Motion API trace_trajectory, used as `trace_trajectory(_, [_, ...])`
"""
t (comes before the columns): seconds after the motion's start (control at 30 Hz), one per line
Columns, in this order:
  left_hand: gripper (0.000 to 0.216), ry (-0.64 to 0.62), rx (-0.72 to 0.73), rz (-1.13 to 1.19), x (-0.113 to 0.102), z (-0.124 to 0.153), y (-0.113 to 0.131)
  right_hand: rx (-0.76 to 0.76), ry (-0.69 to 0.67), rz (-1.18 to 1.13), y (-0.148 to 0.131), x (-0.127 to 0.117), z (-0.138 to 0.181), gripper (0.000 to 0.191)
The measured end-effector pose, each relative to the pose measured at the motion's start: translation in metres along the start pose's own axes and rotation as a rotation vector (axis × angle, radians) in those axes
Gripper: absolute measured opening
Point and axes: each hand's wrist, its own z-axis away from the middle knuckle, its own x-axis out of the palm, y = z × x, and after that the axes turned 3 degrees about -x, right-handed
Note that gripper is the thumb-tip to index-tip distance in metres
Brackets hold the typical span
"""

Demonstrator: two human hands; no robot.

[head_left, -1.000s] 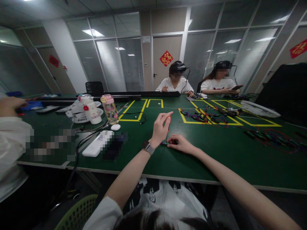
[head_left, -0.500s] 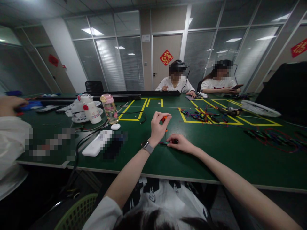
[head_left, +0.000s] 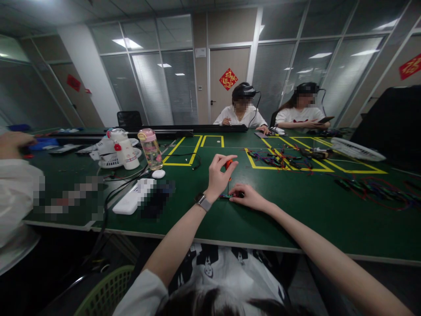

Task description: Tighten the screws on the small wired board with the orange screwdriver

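My left hand [head_left: 219,174], with a watch [head_left: 201,200] on its wrist, has thumb and fingers around the orange handle of a screwdriver [head_left: 229,164]. The thin shaft points straight down at a small green circuit board [head_left: 225,196] on the table. From the right, my right hand [head_left: 248,197] pinches that board and keeps it against the tabletop. My fingers cover the board's right part, and its tiny details cannot be made out.
A white power bank [head_left: 131,198], a pink-lided bottle [head_left: 150,149] and a white bottle [head_left: 126,149] stand left. Wired boards [head_left: 283,159] lie inside yellow tape, more [head_left: 378,189] at right. Two co-workers [head_left: 241,109] sit opposite; another person's sleeve [head_left: 19,188] is at left.
My left hand has shifted slightly to the right, its thumb and forefinger a little further apart at the screwdriver handle. My right hand and the circuit board stay where they were.
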Motion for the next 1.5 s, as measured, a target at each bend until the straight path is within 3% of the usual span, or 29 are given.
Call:
trace_trajectory(0.27, [0.033, -0.132, -0.04, 0.157, 0.0055, 0.0017, -0.0048, -0.011, -0.008, 0.027, -0.0009, -0.0012, -0.0006, 0.017])
trace_trajectory(0.63, [0.026, -0.065, -0.01, 0.024, 0.0034, 0.0014, -0.0032, -0.006, -0.009, 0.015, -0.0018, -0.0016, -0.0006, 0.016])
trace_trajectory(0.97, [0.033, -0.111, -0.059, 0.112, 0.0048, 0.0027, -0.0073, -0.004, -0.013, 0.0, -0.0019, -0.0012, -0.0004, 0.018])
trace_trajectory(1.5, [0.023, -0.039, -0.023, 0.001, 0.0026, 0.0025, -0.0007, 0.016, -0.03, 0.007, -0.0044, -0.0028, -0.0005, 0.02])
